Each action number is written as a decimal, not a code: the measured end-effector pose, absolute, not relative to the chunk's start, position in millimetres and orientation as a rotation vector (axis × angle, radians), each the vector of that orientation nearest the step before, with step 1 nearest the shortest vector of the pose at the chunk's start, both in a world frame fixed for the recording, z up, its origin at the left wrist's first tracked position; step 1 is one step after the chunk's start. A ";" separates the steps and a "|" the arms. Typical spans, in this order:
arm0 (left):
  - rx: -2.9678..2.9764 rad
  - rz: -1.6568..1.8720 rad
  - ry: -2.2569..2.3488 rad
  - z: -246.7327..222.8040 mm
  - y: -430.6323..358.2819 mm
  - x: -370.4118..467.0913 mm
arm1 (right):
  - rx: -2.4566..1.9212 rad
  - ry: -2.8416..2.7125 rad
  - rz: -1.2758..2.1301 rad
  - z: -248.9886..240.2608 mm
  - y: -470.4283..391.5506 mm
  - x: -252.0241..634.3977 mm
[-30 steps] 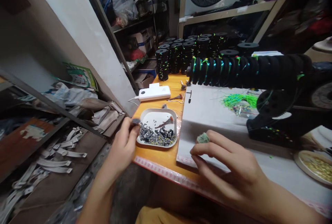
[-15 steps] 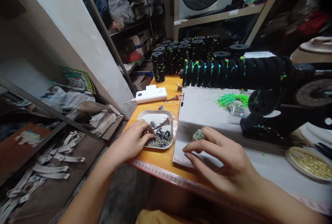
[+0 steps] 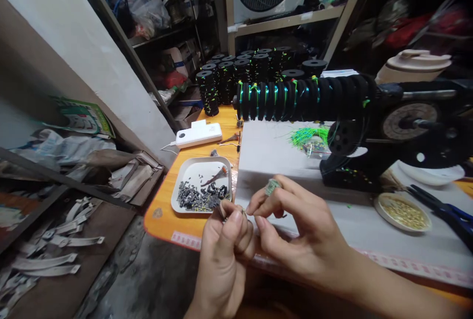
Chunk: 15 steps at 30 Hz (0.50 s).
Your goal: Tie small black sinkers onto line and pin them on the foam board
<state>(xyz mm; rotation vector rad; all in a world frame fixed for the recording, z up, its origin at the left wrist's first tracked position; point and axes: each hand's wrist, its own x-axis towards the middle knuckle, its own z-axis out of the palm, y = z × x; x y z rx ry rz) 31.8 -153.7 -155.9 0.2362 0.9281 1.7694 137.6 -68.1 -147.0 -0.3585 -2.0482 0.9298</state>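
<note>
My left hand [image 3: 227, 242] is closed in a pinch in front of the tray. A tiny piece seems to be at its fingertips, too small to name. My right hand [image 3: 299, 220] meets it from the right, thumb and index finger nearly together beside the left fingertips; what they pinch is hidden. A grey-green rough lump [image 3: 272, 187] sits against the right hand's fingers; whether it is gripped or wrapped on a finger I cannot tell. Behind the left hand lies a white tray [image 3: 177, 174] holding many small dark and yellow-banded parts [image 3: 190, 196] and a brush-like piece with an orange band [image 3: 218, 175].
A black machine [image 3: 354, 161] carries a horizontal black roller [image 3: 306, 97] wound with green and blue strands. Upright black spools [image 3: 209, 92] stand behind. Left of centre is a white power bank [image 3: 199, 134]. Right lie a dish of gold bits [image 3: 402, 210] and dark scissors [image 3: 439, 210].
My left hand has left the tray and come right, up against my right hand. The right fingers have drawn closer together. The view has shifted a little to the right.
</note>
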 end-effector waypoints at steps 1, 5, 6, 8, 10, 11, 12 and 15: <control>0.192 1.778 0.919 -155.4 -153.2 33.8 | -0.355 -2.046 0.929 -146.9 -68.4 137.7; 0.118 1.800 0.903 -154.1 -153.6 36.2 | -0.354 -2.030 0.939 -145.3 -69.3 138.2; 0.107 1.799 0.908 -154.0 -153.9 36.3 | -0.351 -2.028 0.943 -144.9 -69.4 138.2; 0.087 1.803 0.923 -153.9 -154.5 36.6 | -0.349 -2.028 0.946 -144.2 -69.5 138.0; 0.080 1.812 0.933 -154.0 -154.8 36.7 | -0.370 -2.032 0.947 -143.5 -69.4 137.6; 0.085 1.811 0.936 -154.1 -154.9 36.7 | -0.378 -2.034 0.946 -143.3 -69.3 137.3; 0.091 1.807 0.936 -154.3 -155.0 36.8 | -0.383 -2.034 0.946 -143.1 -69.3 137.1; 0.110 1.801 0.931 -154.9 -155.0 37.1 | -0.374 -2.036 0.943 -143.2 -69.3 136.5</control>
